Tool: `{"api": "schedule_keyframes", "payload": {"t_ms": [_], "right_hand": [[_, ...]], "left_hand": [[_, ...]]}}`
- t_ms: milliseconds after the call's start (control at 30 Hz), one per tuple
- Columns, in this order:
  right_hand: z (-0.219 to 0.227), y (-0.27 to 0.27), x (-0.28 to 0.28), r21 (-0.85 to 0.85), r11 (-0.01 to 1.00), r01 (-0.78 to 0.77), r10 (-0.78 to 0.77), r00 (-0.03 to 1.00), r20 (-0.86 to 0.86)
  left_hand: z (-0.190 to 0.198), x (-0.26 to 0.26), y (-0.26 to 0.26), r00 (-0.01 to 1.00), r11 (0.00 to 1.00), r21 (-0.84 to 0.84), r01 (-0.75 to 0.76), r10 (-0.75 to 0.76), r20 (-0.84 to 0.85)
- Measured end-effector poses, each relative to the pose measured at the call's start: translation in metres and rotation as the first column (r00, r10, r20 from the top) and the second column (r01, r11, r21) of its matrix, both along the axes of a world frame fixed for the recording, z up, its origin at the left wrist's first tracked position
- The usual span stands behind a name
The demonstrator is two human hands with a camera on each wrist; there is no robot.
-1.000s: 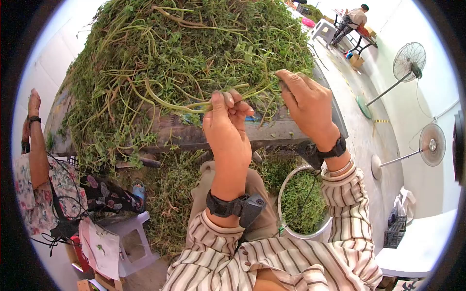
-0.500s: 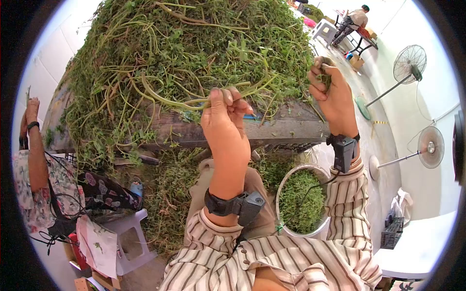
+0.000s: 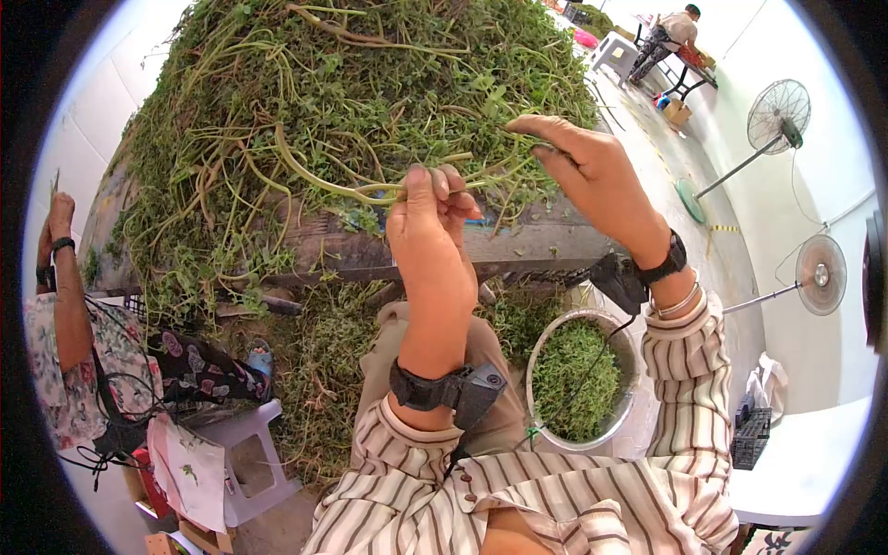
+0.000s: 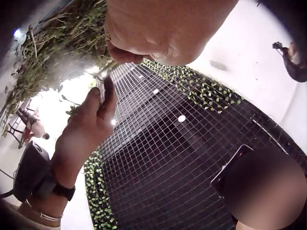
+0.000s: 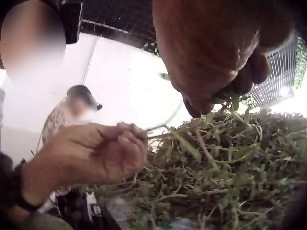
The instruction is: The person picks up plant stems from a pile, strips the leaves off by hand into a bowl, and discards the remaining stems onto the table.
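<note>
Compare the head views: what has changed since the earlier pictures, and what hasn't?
After swinging out rightward, the right hand has come back left toward the stems, fingers now extended; whether it pinches any is unclear. The left hand still holds them.

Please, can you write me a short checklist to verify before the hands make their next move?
1. Left hand pinches the stems: ok.
2. Right hand is near the far end of these stems: ok.
3. Right hand carries no loose leaves: cannot tell; leaves show under it in its wrist view.
4. Container stands beside the leg: ok, with greens inside.
5. Cable is clear of the container: not ok; it crosses the opening in the head view.
</note>
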State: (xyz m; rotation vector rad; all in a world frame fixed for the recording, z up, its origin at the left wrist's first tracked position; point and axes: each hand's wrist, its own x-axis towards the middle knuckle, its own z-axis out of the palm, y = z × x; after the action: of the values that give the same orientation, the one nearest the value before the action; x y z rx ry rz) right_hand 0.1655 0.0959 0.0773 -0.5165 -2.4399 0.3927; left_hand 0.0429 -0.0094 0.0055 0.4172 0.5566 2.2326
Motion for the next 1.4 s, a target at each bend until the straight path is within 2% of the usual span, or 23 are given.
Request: {"api": "schedule_keyframes", "payload": {"t_ms": [67,100,167,267,367,600,700,767,800,867,900,933,967,1000,1067,1100,1167,1200,1267,1300,1367,1400], "right_hand": [[-0.006,0.009,-0.001,0.374,0.927,-0.044,0.028,0.998,0.049],[-0.006,0.011,0.0,0.374,0.926,-0.044,0.028,0.998,0.049],[-0.004,0.017,0.003,0.435,0.9,-0.008,-0.082,0.979,0.186],[-0.003,0.017,0.005,0.442,0.897,-0.005,-0.103,0.97,0.221],[-0.003,0.015,0.005,0.464,0.885,-0.025,-0.116,0.955,0.273],[-0.008,0.02,0.008,0.444,0.893,-0.074,-0.047,0.966,0.255],[-0.008,0.016,0.006,0.393,0.919,-0.006,-0.103,0.961,0.256],[-0.009,0.018,0.004,0.154,0.981,0.115,-0.125,0.991,0.053],[-0.012,0.022,0.004,0.153,0.982,0.115,-0.124,0.991,0.051],[-0.02,0.032,0.005,0.001,0.987,0.16,-0.16,0.986,-0.046],[-0.017,0.034,0.007,0.001,0.987,0.162,-0.162,0.986,-0.047],[-0.014,0.035,0.009,-0.337,0.916,0.217,-0.262,0.96,-0.094],[-0.012,0.037,0.012,-0.637,0.737,0.224,-0.37,0.923,-0.103],[-0.013,0.046,0.021,-0.638,0.737,0.225,-0.37,0.924,-0.101],[-0.017,0.066,0.038,-0.847,0.527,-0.066,-0.407,0.856,-0.32],[-0.014,0.057,0.036,-0.847,0.528,-0.066,-0.404,0.857,-0.319],[-0.005,0.031,0.03,-0.796,0.604,0.039,-0.377,0.894,-0.242],[-0.01,0.036,0.031,-0.796,0.604,0.04,-0.38,0.892,-0.243],[-0.025,0.05,0.03,-0.822,0.567,-0.048,-0.257,0.938,-0.232],[-0.026,0.048,0.028,-0.823,0.565,-0.049,-0.258,0.938,-0.233],[-0.028,0.041,0.02,-0.603,0.798,0.011,-0.128,0.98,-0.152],[-0.027,0.038,0.018,-0.603,0.798,0.01,-0.128,0.98,-0.153]], "left_hand": [[0.001,-0.001,0.0,1.0,1.0,0.004,0.011,-0.011,-0.008],[0.001,-0.001,0.0,1.0,1.0,0.004,0.011,-0.011,-0.008],[0.001,0.0,0.001,1.0,1.0,-0.02,0.012,-0.012,0.001],[0.002,0.0,0.001,1.0,1.0,-0.018,0.012,-0.011,0.003],[0.002,0.0,0.0,1.0,1.0,-0.022,0.017,-0.017,0.003],[0.0,0.001,0.001,0.999,0.999,0.004,0.032,-0.032,-0.003],[0.001,0.004,0.002,1.0,0.999,-0.028,0.017,-0.017,0.0],[0.003,0.007,0.002,0.997,0.997,-0.02,0.071,-0.07,0.043],[0.003,0.009,0.002,0.997,0.997,-0.021,0.071,-0.07,0.041],[0.001,0.012,0.004,0.991,0.994,0.008,0.108,-0.108,0.072],[0.001,0.01,0.004,0.991,0.994,0.009,0.11,-0.11,0.071],[-0.001,0.006,0.003,0.995,0.996,0.047,0.069,-0.072,0.063],[-0.002,0.002,0.001,0.998,0.996,0.086,0.029,-0.034,0.058],[-0.002,-0.001,-0.001,0.998,0.996,0.085,0.028,-0.034,0.06],[0.0,-0.007,-0.003,0.998,0.999,0.048,-0.024,0.022,0.055],[0.0,-0.007,-0.003,0.998,0.998,0.049,-0.027,0.024,0.057],[-0.001,-0.004,-0.002,0.999,0.997,0.078,0.003,-0.006,0.042],[-0.001,-0.003,-0.001,0.999,0.997,0.078,0.007,-0.01,0.041],[-0.001,-0.001,0.0,0.999,0.999,0.051,0.019,-0.021,0.044],[-0.001,0.0,0.0,0.999,0.999,0.049,0.019,-0.021,0.043],[0.0,0.0,0.0,0.998,0.999,0.05,0.005,-0.008,0.06],[0.0,0.0,0.0,0.998,0.999,0.049,0.005,-0.008,0.059]]}}
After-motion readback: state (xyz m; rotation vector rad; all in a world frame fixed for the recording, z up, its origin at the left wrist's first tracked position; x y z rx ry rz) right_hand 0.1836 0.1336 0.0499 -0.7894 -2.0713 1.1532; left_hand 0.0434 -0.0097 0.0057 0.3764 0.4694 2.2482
